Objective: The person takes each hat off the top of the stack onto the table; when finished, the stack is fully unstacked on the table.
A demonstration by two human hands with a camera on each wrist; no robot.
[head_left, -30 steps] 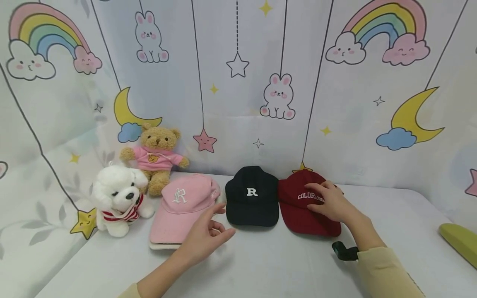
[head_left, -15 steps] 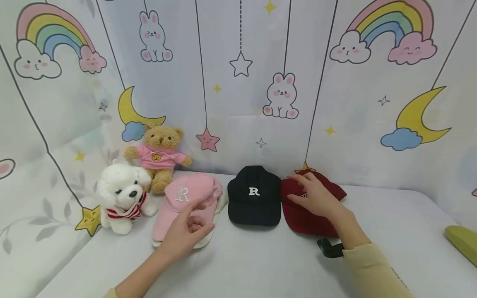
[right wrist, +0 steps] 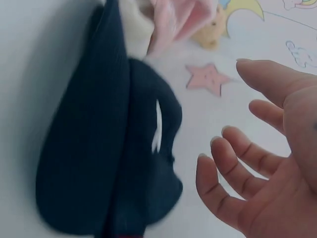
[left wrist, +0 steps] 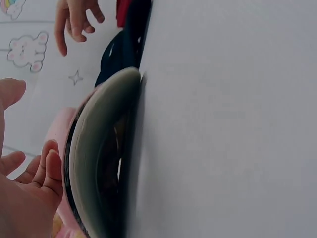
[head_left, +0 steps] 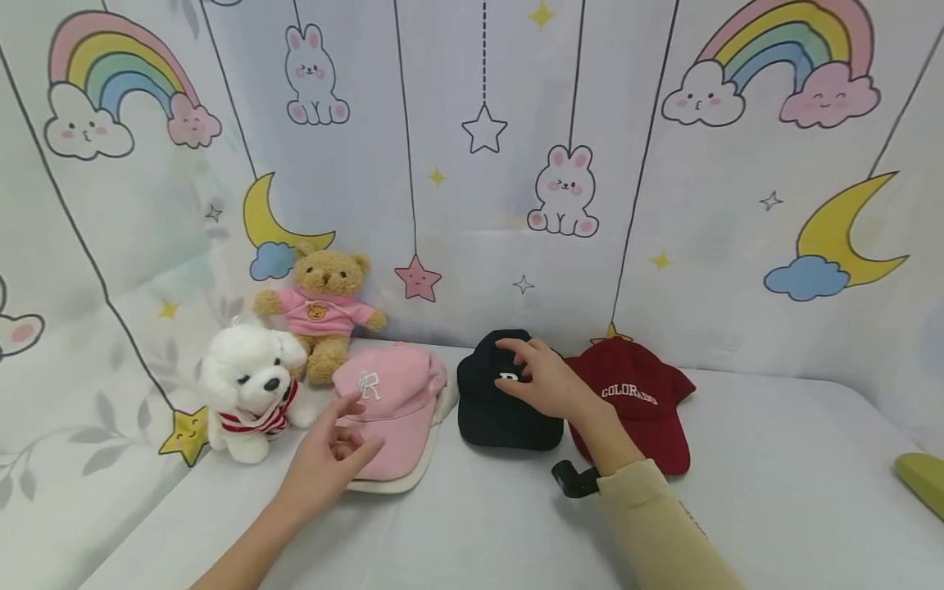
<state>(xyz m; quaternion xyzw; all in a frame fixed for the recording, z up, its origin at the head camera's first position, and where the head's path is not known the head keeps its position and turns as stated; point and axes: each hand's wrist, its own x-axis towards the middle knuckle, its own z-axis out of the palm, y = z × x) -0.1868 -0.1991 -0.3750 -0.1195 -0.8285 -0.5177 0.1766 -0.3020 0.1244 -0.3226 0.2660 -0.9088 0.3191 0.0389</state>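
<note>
A pink baseball cap (head_left: 394, 438) with an embroidered R lies over a cream cap (head_left: 398, 486), whose brim peeks out beneath. My left hand (head_left: 328, 459) hovers in front of the pink cap's left side, fingers loosely bent and holding nothing. To the right sits a black baseball cap (head_left: 494, 422) with a white R, partly covered in the head view by my right hand (head_left: 549, 381). In the right wrist view that hand is apart from the black cap (right wrist: 84, 148), fingers spread with nothing in them. A dark red COLORADO cap (head_left: 649, 426) lies beside the black one.
A white plush dog (head_left: 247, 377) and a teddy bear (head_left: 324, 311) in a pink top sit at the back left. A patterned cloth (head_left: 487, 213) hangs behind the table (head_left: 472, 533). A green object (head_left: 922, 482) lies at the right edge.
My right hand has moved left from over the red cap to over the black cap. My left hand has drawn left across the pink cap. The caps stay in place.
</note>
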